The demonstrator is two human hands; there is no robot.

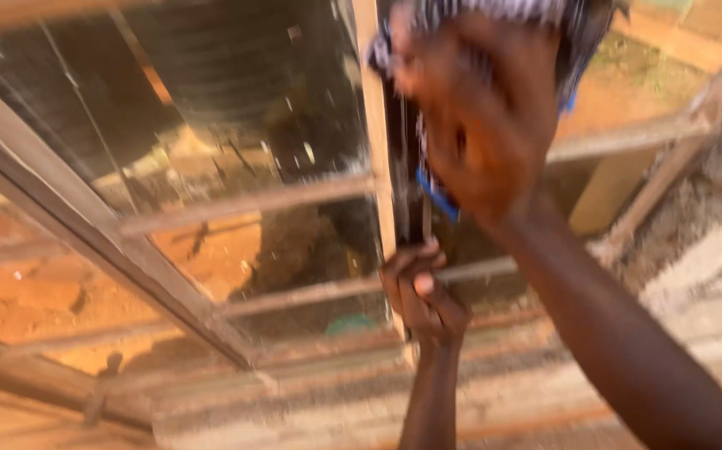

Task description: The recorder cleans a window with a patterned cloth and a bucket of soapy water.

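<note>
At a dusty window, the left hand [421,292] grips the frame's upright bar [375,125], fingers curled, while the right hand [482,117] clenches a checked cloth [544,12], mid-wipe; firm pressure seems needed next.

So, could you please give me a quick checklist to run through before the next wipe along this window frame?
1. Left hand gripping the vertical frame bar: ok, fingers wrapped round it.
2. Right hand holding the cloth: ok, bunched in the hand.
3. Cloth pressed flat on the glass pane: cannot tell, motion blur.
4. Pane free of marks: not ok, pale specks show.
5. Sill clean: not ok, looks dusty.
</note>
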